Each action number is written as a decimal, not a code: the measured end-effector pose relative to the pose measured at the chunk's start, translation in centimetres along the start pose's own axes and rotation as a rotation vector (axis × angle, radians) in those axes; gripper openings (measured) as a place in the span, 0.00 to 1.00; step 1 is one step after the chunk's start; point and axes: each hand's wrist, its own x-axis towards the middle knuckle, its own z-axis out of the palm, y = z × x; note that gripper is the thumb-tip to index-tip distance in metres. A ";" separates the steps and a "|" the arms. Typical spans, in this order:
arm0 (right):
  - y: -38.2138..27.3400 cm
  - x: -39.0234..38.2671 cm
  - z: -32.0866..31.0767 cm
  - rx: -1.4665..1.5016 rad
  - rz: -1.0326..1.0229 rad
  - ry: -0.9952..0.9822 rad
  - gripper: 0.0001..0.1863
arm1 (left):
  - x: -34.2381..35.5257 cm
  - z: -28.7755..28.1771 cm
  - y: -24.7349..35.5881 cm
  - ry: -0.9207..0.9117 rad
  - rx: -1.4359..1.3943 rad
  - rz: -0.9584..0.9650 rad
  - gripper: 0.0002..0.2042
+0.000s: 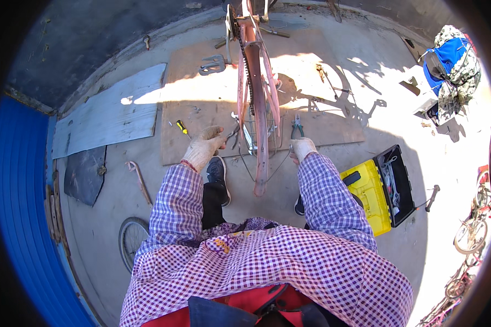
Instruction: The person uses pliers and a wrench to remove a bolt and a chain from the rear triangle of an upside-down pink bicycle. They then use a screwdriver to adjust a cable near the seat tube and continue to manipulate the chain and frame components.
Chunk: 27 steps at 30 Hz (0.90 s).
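A pink bicycle frame (247, 32) stands in front of me, its long rusty mudguard (261, 125) pointing toward me. Thin wire stays spread in a V from the mudguard's lower end. My left hand (203, 147), in a pale work glove, is left of the mudguard with fingers apart and nothing visible in them. Dark-handled pliers (233, 134) are just beyond its fingertips. My gloved right hand (304, 148) is closed at the end of the right wire stay (280, 163); its fingertips are partly hidden. Green-handled pliers (297, 126) are directly beyond that hand.
A yellow-handled screwdriver (182, 127) lies on the brown board (333, 128), with a pedal (213, 64) farther off. On the right is an open yellow-and-black toolbox (373, 196). A wheel (132, 240) and a curved metal bar (140, 182) are at left.
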 end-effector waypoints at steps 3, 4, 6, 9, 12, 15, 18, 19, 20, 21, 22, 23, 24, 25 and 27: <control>-4.7 -5.8 -2.9 0.008 -0.130 0.045 0.23 | -4.6 0.2 -2.9 -0.006 0.019 -0.021 0.26; -5.8 -7.3 -3.9 0.019 -0.173 0.057 0.23 | -5.6 0.3 -3.9 -0.019 0.024 0.002 0.26; -6.6 -9.7 -6.0 0.088 -0.279 0.092 0.24 | -6.7 0.9 -6.0 0.040 0.165 0.095 0.25; -5.8 -11.4 -9.0 0.241 -0.307 0.070 0.24 | -7.1 1.0 -7.8 0.092 0.335 0.227 0.25; -3.3 -12.1 -11.4 0.370 -0.241 0.135 0.23 | -7.4 0.8 -8.1 0.141 0.255 0.204 0.24; -1.8 -12.4 -12.7 0.466 -0.248 0.241 0.19 | -8.6 0.2 -7.7 0.155 0.224 0.167 0.23; -1.4 -12.9 -12.9 0.388 -0.228 0.263 0.19 | -9.5 -0.1 -7.2 0.203 0.163 0.131 0.23; -1.5 -13.0 -12.8 0.324 -0.213 0.257 0.19 | -9.5 0.1 -7.0 0.250 0.133 0.110 0.21; -1.7 -13.2 -12.6 0.301 -0.229 0.251 0.19 | -9.3 0.1 -6.8 0.296 0.170 0.140 0.21; -1.9 -13.3 -12.4 0.271 -0.225 0.262 0.19 | -9.1 0.2 -6.6 0.342 0.220 0.156 0.20; -2.0 -13.4 -12.1 0.236 -0.218 0.266 0.19 | -9.0 0.2 -6.4 0.401 0.304 0.151 0.20; -2.3 -13.4 -11.9 0.202 -0.226 0.257 0.20 | -8.7 0.4 -6.3 0.449 0.246 0.162 0.17; -2.5 -13.5 -11.7 0.204 -0.225 0.252 0.20 | -8.6 0.5 -6.2 0.456 0.231 0.133 0.19; -2.6 -13.6 -11.5 0.205 -0.230 0.247 0.20 | -8.4 0.5 -6.1 0.465 0.247 0.097 0.22; -2.8 -13.7 -11.2 0.210 -0.237 0.232 0.20 | -8.4 0.7 -6.0 0.482 0.305 0.057 0.22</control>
